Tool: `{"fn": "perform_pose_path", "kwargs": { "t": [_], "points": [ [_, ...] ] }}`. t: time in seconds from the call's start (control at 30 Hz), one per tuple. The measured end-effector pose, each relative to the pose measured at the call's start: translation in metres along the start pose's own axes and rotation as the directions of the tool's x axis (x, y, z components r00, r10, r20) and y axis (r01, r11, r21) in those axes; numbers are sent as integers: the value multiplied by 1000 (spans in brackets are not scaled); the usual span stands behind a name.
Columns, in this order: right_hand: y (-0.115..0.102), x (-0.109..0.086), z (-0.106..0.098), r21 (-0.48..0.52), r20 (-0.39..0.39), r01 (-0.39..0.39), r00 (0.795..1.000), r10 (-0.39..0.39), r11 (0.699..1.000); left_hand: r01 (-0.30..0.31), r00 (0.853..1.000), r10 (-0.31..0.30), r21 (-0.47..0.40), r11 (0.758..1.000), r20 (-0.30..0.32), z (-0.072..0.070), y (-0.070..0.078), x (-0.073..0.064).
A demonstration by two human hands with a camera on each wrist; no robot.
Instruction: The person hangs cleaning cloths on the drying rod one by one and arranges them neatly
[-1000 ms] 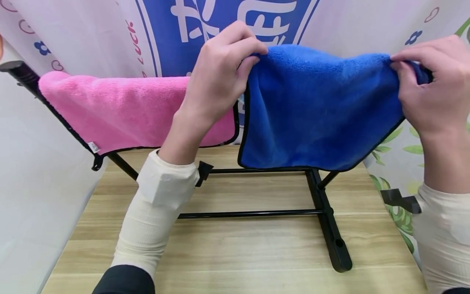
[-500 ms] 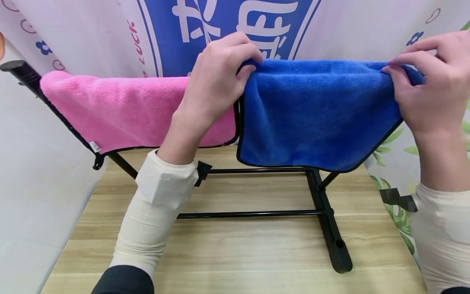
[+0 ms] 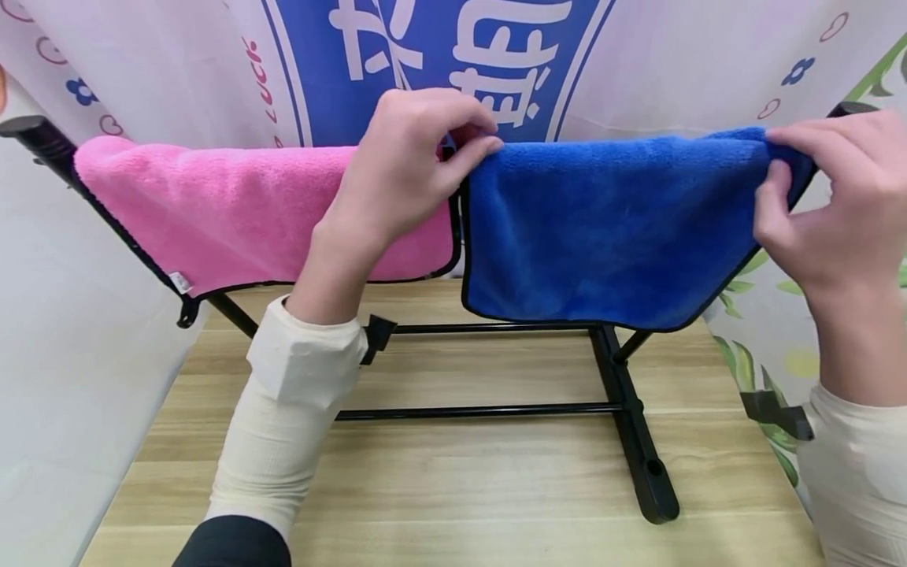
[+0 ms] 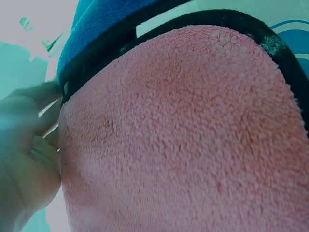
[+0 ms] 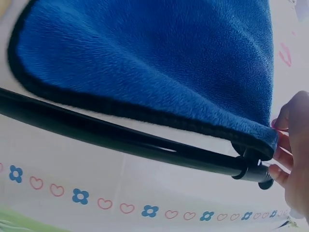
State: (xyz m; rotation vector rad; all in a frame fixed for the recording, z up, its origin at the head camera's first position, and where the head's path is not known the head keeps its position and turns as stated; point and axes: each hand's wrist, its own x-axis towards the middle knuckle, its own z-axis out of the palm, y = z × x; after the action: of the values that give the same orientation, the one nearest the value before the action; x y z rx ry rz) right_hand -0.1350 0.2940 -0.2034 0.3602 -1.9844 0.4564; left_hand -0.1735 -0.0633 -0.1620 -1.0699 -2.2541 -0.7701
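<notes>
A blue towel [image 3: 609, 228] with black edging hangs folded over the top of a black rack, to the right of a pink towel [image 3: 234, 213] hung the same way. My left hand [image 3: 404, 165] is at the blue towel's upper left corner, thumb and fingers pinching it where the two towels meet. At the upper right corner, my right hand [image 3: 850, 189] grips the blue towel's top edge, thumb in front. The right wrist view shows my right fingers [image 5: 285, 140] at the fold beside the rack's side tube [image 5: 145, 145]. In the left wrist view, the pink towel hides part of my left hand [image 4: 29, 145].
The black rack [image 3: 638, 441] stands on a wood-grain table [image 3: 460, 480], with thin crossbars low down. A printed curtain [image 3: 659, 63] hangs close behind. The rack's left post end [image 3: 31, 130] sticks up beside the pink towel.
Both hands have lowered the blue towel's top edge onto the rack, level with the pink one. My right thumb has moved apart from its fingers, and the rack's right post end now shows.
</notes>
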Motion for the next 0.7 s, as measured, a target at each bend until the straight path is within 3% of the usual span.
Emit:
{"fn": "perform_pose_path", "kwargs": {
  "t": [0.27,0.43,0.53,0.7],
  "points": [
    [0,-9,-5,123,14,-35,999,34,992,-39,998,41,-41,998,55,-6,-2,-6],
    [0,-16,-3,104,-33,-150,988,154,983,6,994,1,-55,998,110,-11,-2,-8],
    [3,-22,-1,99,-85,-269,957,278,958,16,993,-9,-61,998,117,-12,-1,-8],
    [8,-29,-1,86,-96,-424,897,431,902,-23,998,26,-47,999,61,-8,-2,-10]
  ]
}}
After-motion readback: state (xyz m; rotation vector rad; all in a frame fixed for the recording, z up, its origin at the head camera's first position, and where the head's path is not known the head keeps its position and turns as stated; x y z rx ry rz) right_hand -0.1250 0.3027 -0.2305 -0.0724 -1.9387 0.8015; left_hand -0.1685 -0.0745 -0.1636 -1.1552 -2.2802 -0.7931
